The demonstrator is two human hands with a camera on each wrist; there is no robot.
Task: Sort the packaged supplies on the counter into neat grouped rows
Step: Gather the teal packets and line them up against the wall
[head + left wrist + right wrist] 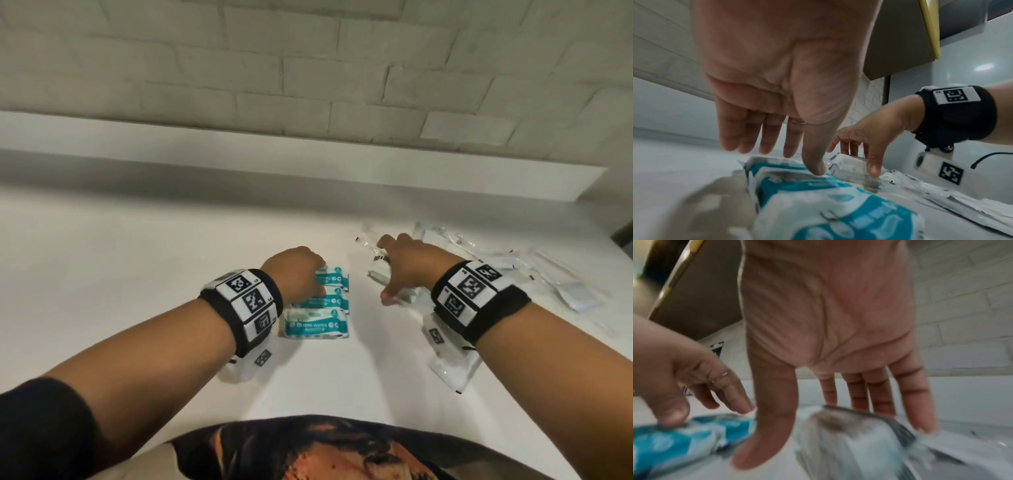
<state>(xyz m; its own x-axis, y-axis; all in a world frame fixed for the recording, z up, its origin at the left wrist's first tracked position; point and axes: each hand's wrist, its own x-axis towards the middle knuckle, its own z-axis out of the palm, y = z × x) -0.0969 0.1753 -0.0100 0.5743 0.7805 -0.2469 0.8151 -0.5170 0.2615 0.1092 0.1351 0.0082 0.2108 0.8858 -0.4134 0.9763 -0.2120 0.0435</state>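
**Both hands down on packs at centre of counter**

Left hand (297,274), centre of head view: palm down, fingers nearly straight over the teal wipe packs (317,306). In left wrist view the thumb tip (816,165) presses on a teal pack (818,203); other fingers hang just above it, nothing gripped. Thin ring (797,121) on 1 finger.

Right hand (409,265), just right of centre: spread over a clear-wrapped white pack (380,272), thumb (388,294) low at near side, fingers at far side. In right wrist view fingers are long and only lightly bent around the pack (855,439); blurred, so can't tell if it's gripped or just touched.

Teal packs: 3 in a column, touching, nearest one (315,323) reads "MINI WIPES". They sit just left of the clear pack, w/ a gap of bare counter (137,274) between.

Further out: loose pile of clear-wrapped items (507,263) at right of frame, another white pack (452,370) under the right wrist at lower right. Black wristbands w/ square markers on both wrists (245,301) (476,291). Pale brick wall (308,68) across top of frame.
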